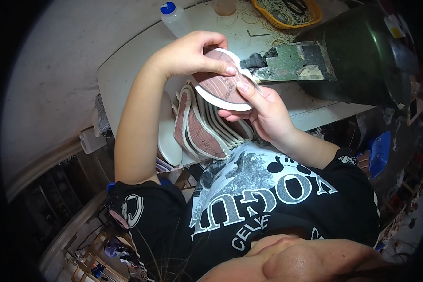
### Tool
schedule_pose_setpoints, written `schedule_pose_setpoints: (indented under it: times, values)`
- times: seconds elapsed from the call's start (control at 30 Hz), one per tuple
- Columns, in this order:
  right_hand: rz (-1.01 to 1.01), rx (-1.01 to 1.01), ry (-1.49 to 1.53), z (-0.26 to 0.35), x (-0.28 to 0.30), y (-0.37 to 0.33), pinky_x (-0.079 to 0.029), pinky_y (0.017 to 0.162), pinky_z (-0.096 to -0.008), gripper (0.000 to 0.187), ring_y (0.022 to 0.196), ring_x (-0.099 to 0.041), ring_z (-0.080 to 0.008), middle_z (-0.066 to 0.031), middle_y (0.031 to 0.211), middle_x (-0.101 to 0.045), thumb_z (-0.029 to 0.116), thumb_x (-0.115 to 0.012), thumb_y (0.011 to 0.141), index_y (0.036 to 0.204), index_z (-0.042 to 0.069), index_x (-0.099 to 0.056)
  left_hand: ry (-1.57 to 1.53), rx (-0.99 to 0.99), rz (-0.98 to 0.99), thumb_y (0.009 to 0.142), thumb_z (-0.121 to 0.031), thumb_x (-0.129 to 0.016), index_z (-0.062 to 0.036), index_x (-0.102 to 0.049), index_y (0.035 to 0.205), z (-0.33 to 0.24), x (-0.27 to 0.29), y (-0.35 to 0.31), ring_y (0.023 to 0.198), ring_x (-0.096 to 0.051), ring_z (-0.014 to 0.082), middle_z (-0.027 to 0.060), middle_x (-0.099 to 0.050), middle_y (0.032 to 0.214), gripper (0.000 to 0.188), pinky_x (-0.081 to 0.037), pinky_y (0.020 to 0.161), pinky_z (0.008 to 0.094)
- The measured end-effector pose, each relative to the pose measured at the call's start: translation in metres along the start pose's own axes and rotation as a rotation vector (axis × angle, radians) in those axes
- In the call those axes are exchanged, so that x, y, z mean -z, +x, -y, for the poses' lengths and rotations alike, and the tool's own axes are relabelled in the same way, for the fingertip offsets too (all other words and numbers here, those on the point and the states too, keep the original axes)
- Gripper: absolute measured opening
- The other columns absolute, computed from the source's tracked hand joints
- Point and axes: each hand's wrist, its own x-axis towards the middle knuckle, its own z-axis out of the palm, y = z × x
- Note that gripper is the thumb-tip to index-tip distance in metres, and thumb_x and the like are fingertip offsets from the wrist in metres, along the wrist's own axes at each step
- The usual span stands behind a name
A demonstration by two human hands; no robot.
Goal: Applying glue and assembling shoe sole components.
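Both my hands hold a shoe sole [221, 87], brownish pink with lines and dark print on its face and a white rim. My left hand [197, 54] grips its upper left side, the thumb lying across the face. At the lower right edge, my right hand [270, 113] pinches it, thumb on top and fingers beneath. The sole's right edge is close to the narrow head of a green machine [291, 63]; whether they touch I cannot tell. Below my hands a row of similar soles [199, 129] stands packed on edge, partly hidden by the held one.
On the pale table [131, 61] stand a clear bottle [175, 21] with a blue cap and a yellow basket [293, 24] of thin cords. A hex key [256, 34] and loose loops lie near the machine. A blue plastic container [379, 152] is at right.
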Motion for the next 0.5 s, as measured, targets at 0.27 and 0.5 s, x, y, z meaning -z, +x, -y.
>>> schedule_pose_setpoints:
  times: [0.27,0.5]
  values:
    - [-0.008,0.006,-0.036,0.005,-0.001,0.000,-0.059,0.083,-0.0274,0.036,0.094,-0.072,-0.0211,-0.0173,0.108,-0.070,0.020,-0.060,0.099,0.121,-0.008,-0.060,0.053,0.123,-0.188,0.078,-0.042,-0.083,-0.0042,-0.063,0.094,0.001,-0.008,-0.019,0.075,-0.059,0.0109,0.0027,-0.064,0.080,0.046,-0.047,0.067,0.0261]
    - [-0.013,-0.005,-0.005,0.006,0.002,0.002,-0.060,0.081,-0.0271,0.035,0.092,-0.072,-0.0198,-0.0166,0.108,-0.070,0.021,-0.058,0.100,0.120,-0.008,-0.061,-0.045,0.194,-0.317,0.079,-0.040,-0.083,-0.0027,-0.063,0.093,0.003,-0.025,-0.031,0.069,-0.058,0.0090,0.0033,-0.065,0.077,0.045,-0.046,0.060,0.0236]
